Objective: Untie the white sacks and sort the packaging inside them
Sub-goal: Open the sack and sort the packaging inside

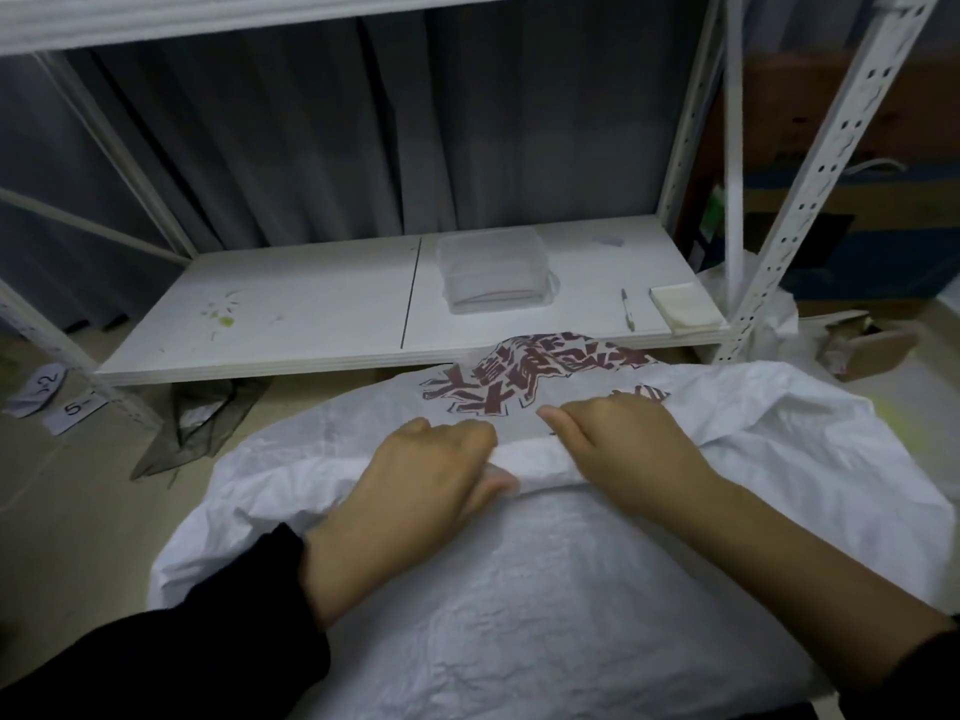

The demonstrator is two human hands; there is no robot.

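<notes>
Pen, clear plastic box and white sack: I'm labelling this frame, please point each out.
pen (627, 310), head view, mid barrel.
clear plastic box (492, 262), head view, lid top.
white sack (545, 589), head view, crinkled near side.

Single view on my feed: the head camera, worn by the person, wide-angle. It faces forward and steeply down onto the white sack (519, 589), which fills the lower half of the frame at close range. Beyond the sack, the low shelf board (291, 304) and the curtain (311, 137) behind it are in frame. Left of the sack, floor (78, 501). Right of the sack, a rack post (831, 163) leans outward with the lens, cardboard boxes (904, 210) past it.
</notes>
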